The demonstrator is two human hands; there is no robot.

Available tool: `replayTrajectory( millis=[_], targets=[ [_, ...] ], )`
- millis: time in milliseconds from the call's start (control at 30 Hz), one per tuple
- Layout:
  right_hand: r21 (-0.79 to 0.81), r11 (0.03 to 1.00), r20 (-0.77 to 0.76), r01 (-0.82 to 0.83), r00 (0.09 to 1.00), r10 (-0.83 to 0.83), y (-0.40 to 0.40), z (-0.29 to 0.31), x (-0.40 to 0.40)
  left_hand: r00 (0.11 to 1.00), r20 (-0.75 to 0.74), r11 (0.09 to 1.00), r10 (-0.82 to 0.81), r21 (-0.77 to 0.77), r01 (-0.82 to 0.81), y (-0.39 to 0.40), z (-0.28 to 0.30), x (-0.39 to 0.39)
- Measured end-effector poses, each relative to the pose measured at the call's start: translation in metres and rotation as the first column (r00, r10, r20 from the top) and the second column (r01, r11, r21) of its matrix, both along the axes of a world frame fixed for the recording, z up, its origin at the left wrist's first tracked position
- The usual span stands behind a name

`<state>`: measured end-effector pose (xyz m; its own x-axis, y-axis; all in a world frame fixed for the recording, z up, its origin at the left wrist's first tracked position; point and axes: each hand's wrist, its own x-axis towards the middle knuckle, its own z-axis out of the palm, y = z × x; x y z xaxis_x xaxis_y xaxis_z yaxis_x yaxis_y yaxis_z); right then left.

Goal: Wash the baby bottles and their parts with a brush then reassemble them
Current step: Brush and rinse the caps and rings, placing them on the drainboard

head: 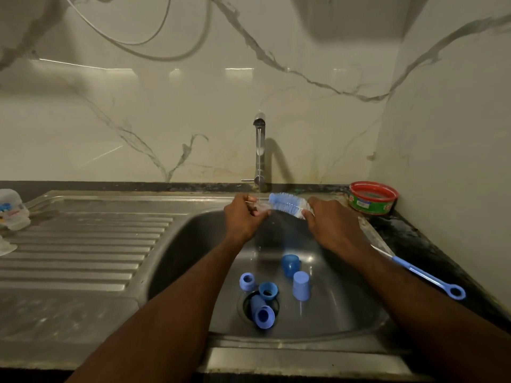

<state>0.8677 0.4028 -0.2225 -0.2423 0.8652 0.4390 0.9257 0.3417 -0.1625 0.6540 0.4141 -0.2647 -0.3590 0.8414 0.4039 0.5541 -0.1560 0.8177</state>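
Note:
My left hand (243, 217) grips a small clear bottle part (261, 207) under the running water from the tap (259, 150). My right hand (331, 222) holds the bottle brush (287, 203) near its blue-and-white bristle head, which touches the clear part. The brush's blue handle (425, 276) sticks out to the right past my forearm. Down in the sink basin (188, 244) lie several blue caps and collars (262, 313) around the drain, two more (300, 286) standing further right. A clear bottle (12, 211) rests at the far left.
The ribbed steel drainboard (83, 244) stretches left of the basin. A red-rimmed green tub (372, 198) stands on the dark counter at the back right corner. A marble-patterned wall closes the back and right side.

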Motion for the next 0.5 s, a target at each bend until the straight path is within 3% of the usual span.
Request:
replayTrajectory(
  millis=[233,500],
  targets=[
    [0.035,0.999,-0.005,-0.007,1.000,0.007,0.008,-0.006,0.003,0.986,0.167,1.000,-0.002,-0.025,0.007,0.007,-0.001,-0.003],
    [0.029,0.999,0.002,0.014,1.000,-0.014,0.013,-0.007,0.001,0.983,0.168,0.997,-0.073,-0.014,0.077,0.006,-0.001,0.001]
  ],
)
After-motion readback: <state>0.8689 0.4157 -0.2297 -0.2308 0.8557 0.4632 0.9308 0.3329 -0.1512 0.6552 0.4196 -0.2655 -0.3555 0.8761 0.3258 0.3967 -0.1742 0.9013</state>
